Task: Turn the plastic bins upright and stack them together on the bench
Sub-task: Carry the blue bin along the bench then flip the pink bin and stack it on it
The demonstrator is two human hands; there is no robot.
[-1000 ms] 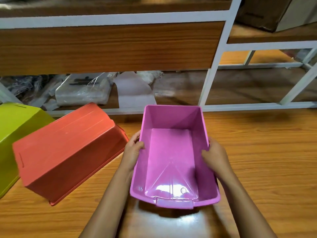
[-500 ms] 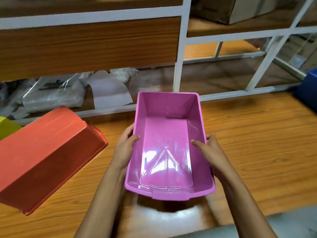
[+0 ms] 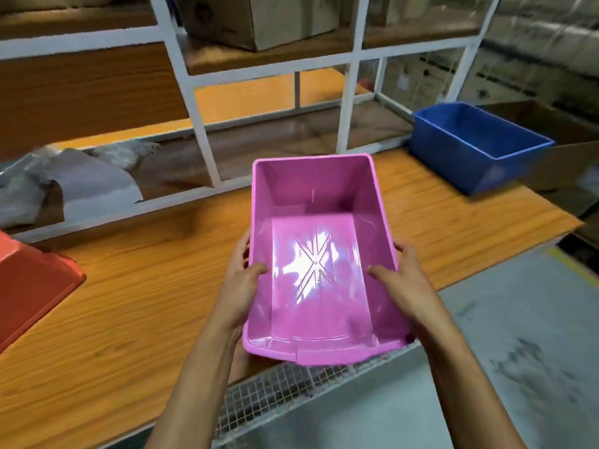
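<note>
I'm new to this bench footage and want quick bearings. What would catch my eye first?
The pink bin, open side up in the centre, gripped on its side walls by the left hand and right hand. A blue bin sits upright at the bench's far right end, and an overturned red bin shows at the left edge.

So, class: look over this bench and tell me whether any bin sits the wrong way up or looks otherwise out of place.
The red bin at the bench's left edge lies upside down, base upward. The pink bin, held in the left hand and right hand, is upright, as is the blue bin far right. Nothing looks spilled or broken.
</note>
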